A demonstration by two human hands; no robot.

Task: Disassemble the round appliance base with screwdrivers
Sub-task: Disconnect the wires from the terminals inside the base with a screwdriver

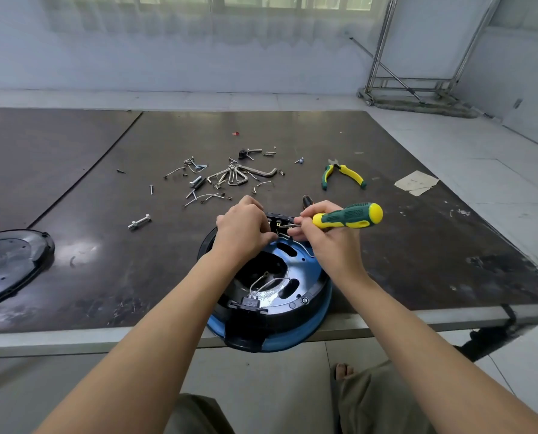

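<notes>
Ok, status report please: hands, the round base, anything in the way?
Left hand grips black block at far rim of round base. Right hand holds screwdriver, tip at that block. Base overhangs table edge. Loose screws lie beyond, not blocking.

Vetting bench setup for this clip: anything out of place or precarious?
Yes. The round base overhangs the near edge of the table, partly unsupported, so pressing on it could tip it. Screws and hex keys lie scattered loose mid-table.

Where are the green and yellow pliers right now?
In the head view, the pliers lie on the dark table, right of the scattered screws and hex keys, beyond the right hand holding the screwdriver.
</notes>
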